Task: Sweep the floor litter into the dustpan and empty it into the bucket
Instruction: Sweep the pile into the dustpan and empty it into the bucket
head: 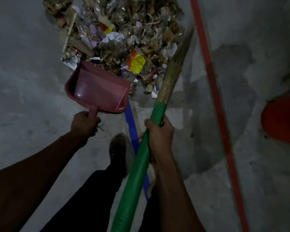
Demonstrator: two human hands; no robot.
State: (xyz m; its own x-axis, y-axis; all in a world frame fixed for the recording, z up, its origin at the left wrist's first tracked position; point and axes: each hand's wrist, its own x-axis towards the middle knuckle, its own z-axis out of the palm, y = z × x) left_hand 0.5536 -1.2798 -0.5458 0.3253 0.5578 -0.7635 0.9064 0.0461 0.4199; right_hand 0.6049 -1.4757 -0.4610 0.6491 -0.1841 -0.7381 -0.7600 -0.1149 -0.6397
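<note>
1. The left hand (84, 123) is curled tight round the short handle of the pink dustpan (97, 88), holding it low over the grey concrete floor (23, 81).
2. The dustpan's open mouth faces the litter pile (120, 34) and its front edge touches the near side of that pile; the pan's inside looks bare and shiny.
3. The right hand (159, 133) grips the broom (159, 104) round its green handle, just below where the straw bristles begin.
4. The bristles slant up and to the right, lying against the right edge of the litter.
5. The litter is a heap of dry leaves, paper scraps and wrappers, with a yellow wrapper (137, 62) near its front.
6. An orange bucket (282, 121) shows partly at the right edge, well apart from the pile, beyond a red line (213, 81) on the floor.
7. A blue strip (131, 123) runs on the floor between the hands, beside a shoe (118, 148).
</note>
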